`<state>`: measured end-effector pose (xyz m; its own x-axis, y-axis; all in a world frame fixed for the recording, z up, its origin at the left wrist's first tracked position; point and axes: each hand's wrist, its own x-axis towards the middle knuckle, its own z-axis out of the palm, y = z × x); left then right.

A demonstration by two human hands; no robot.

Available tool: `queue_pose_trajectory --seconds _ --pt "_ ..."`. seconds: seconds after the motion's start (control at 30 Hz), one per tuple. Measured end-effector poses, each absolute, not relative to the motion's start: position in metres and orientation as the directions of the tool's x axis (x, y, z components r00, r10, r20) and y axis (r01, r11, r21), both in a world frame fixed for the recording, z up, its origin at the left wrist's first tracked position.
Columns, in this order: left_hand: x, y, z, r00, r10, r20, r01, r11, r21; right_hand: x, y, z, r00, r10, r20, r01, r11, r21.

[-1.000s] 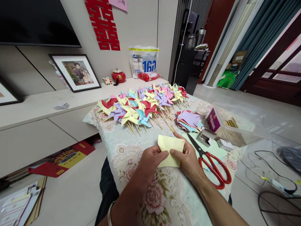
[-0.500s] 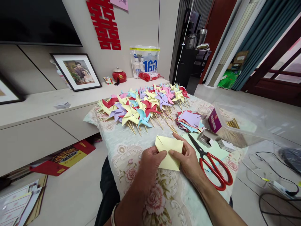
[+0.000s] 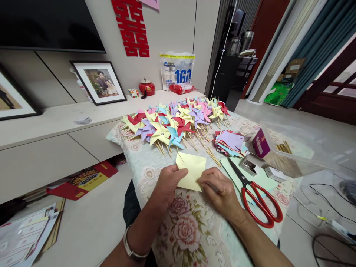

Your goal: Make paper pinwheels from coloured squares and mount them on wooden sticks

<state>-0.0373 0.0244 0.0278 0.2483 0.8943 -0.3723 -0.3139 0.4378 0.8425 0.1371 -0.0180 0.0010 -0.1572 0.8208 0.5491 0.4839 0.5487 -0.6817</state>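
Nearest you, across the front of the worktop, lies a floral cloth (image 3: 187, 231), and your left wrist wears a pale bracelet (image 3: 128, 244). Just beyond, your left hand (image 3: 167, 182) grips the left side of a pale yellow sheet (image 3: 191, 167), thumb on top and the other fingers beneath. Your right hand (image 3: 219, 190) is curled at the sheet's lower right edge, fingertips touching it; you cannot tell whether it pinches the paper or holds something small. The sheet is over the cloth, between your hands, with a slit or crease near its upper left corner. To its right, scissors (image 3: 245, 180) with red handles lie partly on a light green sheet (image 3: 265, 181), blades pointing away from you. A little farther are a few loose sticks (image 3: 213, 156), a small open box (image 3: 249, 165), a stack of coloured paper (image 3: 230, 141) and a clear tub (image 3: 299, 155) with sticks inside. Past these, many pinwheels (image 3: 161, 133) crowd the worktop's far side. Behind them, a white cabinet (image 3: 104, 115) carries a framed photo (image 3: 104, 83), a puzzle cube (image 3: 134, 93), a red pot (image 3: 146, 88) and a plastic bag (image 3: 178, 70).
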Motion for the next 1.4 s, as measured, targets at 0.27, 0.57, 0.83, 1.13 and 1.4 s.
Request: queue_pose_trajectory --seconds 0.27,0.57,0.83,1.13,1.4 --pt "-0.038 0.024 0.027 0.262 0.89 -0.373 -0.277 0.44 0.854 0.137 -0.017 0.001 -0.213 0.838 0.503 0.503 0.535 -0.679" --pt "-0.027 0.021 0.02 0.102 0.932 -0.348 -0.144 0.36 0.922 0.135 -0.019 0.005 -0.207 0.879 0.43 0.418 0.477 -0.773" --pt "-0.02 0.014 0.014 0.089 0.956 -0.278 -0.028 0.282 0.959 0.136 -0.018 0.003 -0.148 0.946 0.289 0.408 0.324 -0.854" --pt "-0.016 0.012 0.005 0.09 0.965 -0.247 -0.016 0.249 0.968 0.138 -0.018 0.001 -0.054 0.955 0.29 0.44 0.284 -0.852" --pt "-0.015 0.011 0.006 0.136 0.955 -0.263 -0.07 0.275 0.959 0.136 -0.016 0.002 -0.034 0.939 0.343 0.454 0.321 -0.831"
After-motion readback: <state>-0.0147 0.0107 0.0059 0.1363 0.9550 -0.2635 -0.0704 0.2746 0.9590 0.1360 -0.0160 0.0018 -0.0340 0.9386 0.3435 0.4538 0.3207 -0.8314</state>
